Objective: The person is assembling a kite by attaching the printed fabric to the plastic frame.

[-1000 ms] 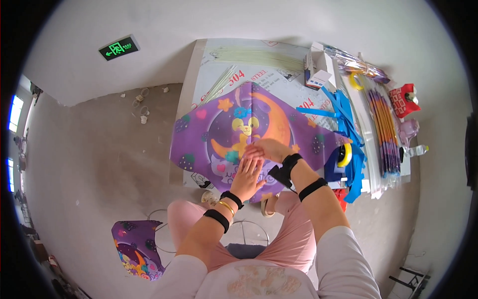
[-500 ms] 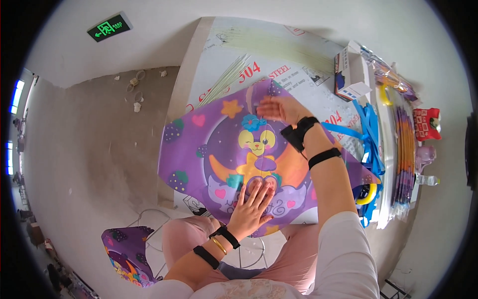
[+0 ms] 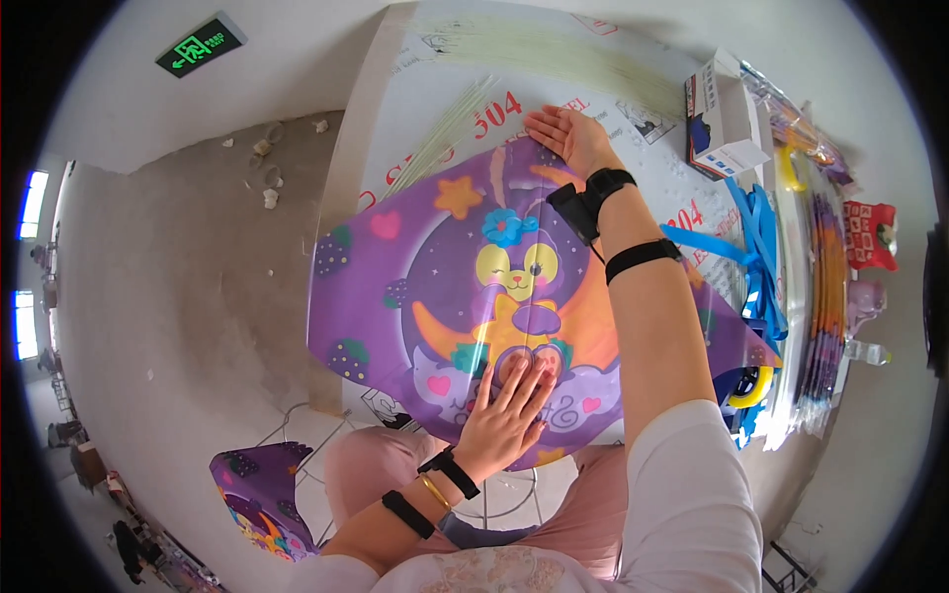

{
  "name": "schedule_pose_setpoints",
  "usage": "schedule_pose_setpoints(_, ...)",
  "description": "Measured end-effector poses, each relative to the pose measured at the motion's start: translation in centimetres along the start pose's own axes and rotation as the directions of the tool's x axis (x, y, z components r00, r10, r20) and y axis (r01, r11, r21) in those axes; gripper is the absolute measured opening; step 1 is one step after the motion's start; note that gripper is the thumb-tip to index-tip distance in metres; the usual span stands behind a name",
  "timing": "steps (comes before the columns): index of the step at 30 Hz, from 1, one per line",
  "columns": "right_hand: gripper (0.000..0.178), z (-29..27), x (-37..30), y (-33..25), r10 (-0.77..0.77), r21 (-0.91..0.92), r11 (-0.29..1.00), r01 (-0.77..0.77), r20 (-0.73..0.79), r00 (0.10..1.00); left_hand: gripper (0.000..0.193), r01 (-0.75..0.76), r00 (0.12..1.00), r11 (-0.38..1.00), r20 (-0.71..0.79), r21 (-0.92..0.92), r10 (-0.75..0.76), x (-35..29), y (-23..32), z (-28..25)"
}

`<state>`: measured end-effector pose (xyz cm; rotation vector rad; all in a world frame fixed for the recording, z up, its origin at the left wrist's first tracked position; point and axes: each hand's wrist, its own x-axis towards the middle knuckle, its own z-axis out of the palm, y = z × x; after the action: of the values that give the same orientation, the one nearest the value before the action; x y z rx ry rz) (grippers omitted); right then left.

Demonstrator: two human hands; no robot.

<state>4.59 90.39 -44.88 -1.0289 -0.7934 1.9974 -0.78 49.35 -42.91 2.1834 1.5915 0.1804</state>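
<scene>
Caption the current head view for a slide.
Left hand flat on a purple cartoon-printed sheet, right hand at its far corner, blue strips off to the right.

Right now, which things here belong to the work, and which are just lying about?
In the work:
purple printed sheet
left hand, flat on it
right hand, by its far tip
table, beneath it

Probably just lying about:
clear bottle
red packet
white box
</scene>
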Motion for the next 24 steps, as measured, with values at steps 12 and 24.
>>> schedule_pose_setpoints(12, 0.027, -0.6, -28.9, 4.7, -0.007, -0.861, 0.244, 0.447, 0.46, 0.888, 0.067, -0.013, 0.989, 1.0, -0.149, 0.023, 0.017, -5.7, 2.9, -1.3)
schedule_pose_setpoints(24, 0.056, -1.6, -45.1, 12.3, -0.128, -0.926, -0.207, 0.314, 0.344, 0.93, 0.08, 0.012, 0.973, 0.992, -0.232, 0.124, 0.017, -9.2, 7.8, -1.5)
